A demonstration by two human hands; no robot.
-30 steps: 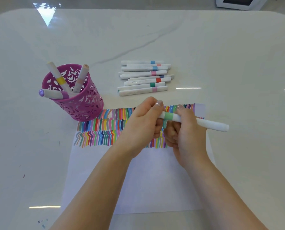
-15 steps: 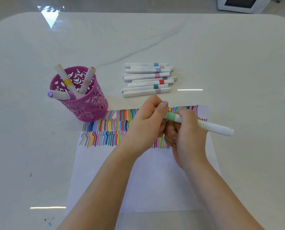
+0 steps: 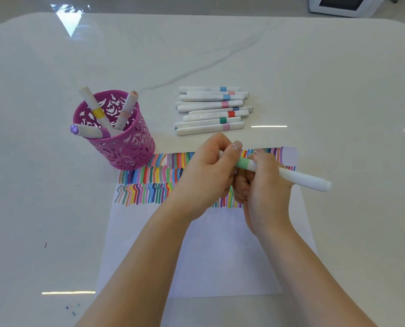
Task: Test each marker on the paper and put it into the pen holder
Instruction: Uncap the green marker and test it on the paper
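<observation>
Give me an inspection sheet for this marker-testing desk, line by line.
Surface: glossy white table, ink specks front left.
Job's things: paper with coloured strokes; pink pen holder at its far left corner, three markers inside; pile of markers beyond the paper; green-banded marker over the strokes.
Clutter: nothing seen.
Grips: left hand and right hand both hold the green-banded marker.
Cables: nothing seen.
Surroundings: white appliance, far right corner of view.

Your marker [image 3: 302, 181] is white with a pale green band; your pen holder [image 3: 126, 148] is magenta lacework; your paper [image 3: 220, 256] is white, with two rows of many-coloured stripes, the nearer row kinked.
</observation>
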